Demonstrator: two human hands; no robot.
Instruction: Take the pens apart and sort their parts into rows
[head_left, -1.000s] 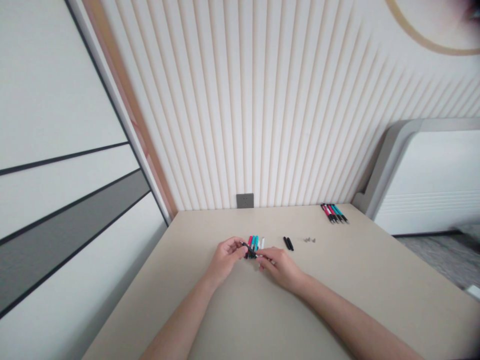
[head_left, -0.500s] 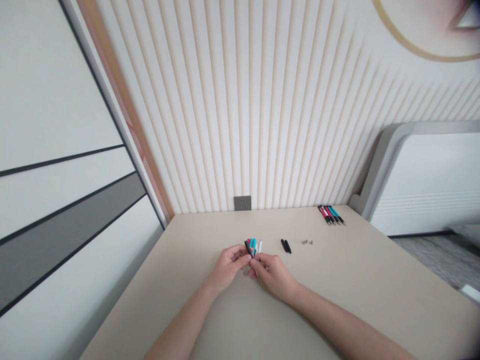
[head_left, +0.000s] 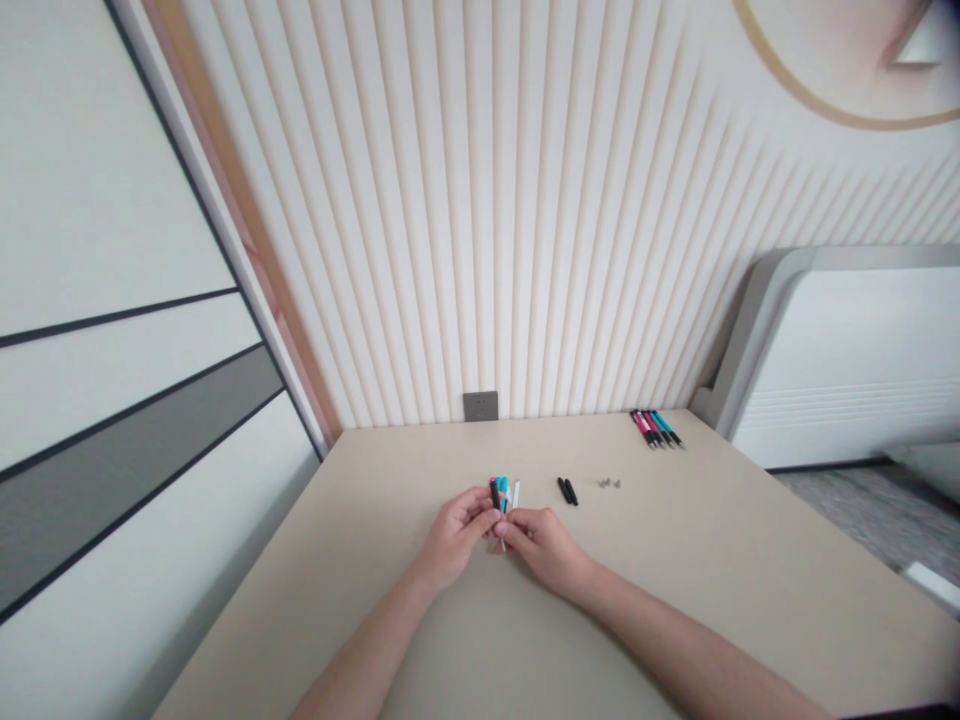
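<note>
My left hand is closed, pinching a slim black pen part that stands tilted upright between thumb and fingers. My right hand meets it at the lower end, thumb and fingers pressed together. Out from under the fingertips pokes the end of a thin white stick, like a pen refill; how it sits against the black part is hidden. Just behind the hands lie teal pen barrels, one with a red or pink end beside it, partly covered. White refill-like sticks lie to their right.
Two black pen grips lie right of my hands. Farther right are a few small silver cone tips. A row of several red and teal pens lies at the table's back right. A dark socket is on the ribbed wall.
The black part has turned more upright in my fingers, and the white stick's end now shows below them. The whole view has shifted slightly.
</note>
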